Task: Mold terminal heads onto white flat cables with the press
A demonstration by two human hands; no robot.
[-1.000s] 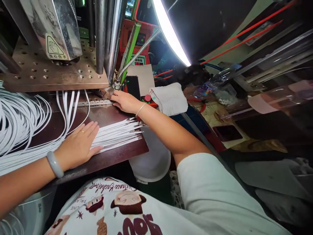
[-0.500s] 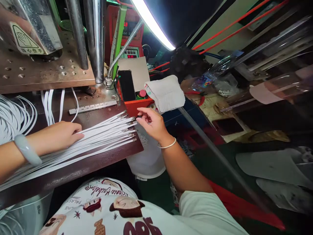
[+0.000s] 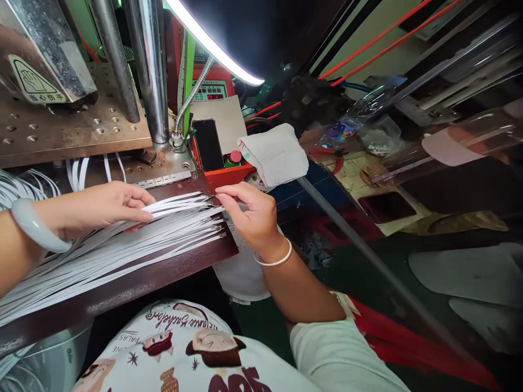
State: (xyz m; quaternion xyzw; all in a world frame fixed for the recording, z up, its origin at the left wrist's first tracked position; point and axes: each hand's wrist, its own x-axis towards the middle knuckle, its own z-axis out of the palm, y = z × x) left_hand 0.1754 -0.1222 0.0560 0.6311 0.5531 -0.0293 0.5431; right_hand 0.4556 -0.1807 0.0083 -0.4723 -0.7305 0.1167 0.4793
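Observation:
A wide bundle of white flat strips [image 3: 134, 256] with small metal ends lies across the dark red-brown tabletop [image 3: 163, 280]. My left hand [image 3: 110, 207], below a pale bangle, is closed on several of the strips, slightly raised over the bundle. At the strips' metal ends, my right hand [image 3: 251, 212] pinches with thumb and forefinger at the tip of a strip, close to the table's right corner. The tip between those fingers is mostly hidden.
A press with a perforated metal plate [image 3: 73, 130] stands at upper left, a metal ruler [image 3: 163, 179] below it. Beyond my right hand are a phone [image 3: 208, 144], a red button [image 3: 235, 157] and a white cloth [image 3: 273, 155] on a bar. A pale bin [image 3: 245, 272] stands below the table corner.
My left hand has moved right and lifted some strips off the bundle. My right hand has shifted slightly left, its thumb and forefinger now at the strip ends. The view has shifted a little.

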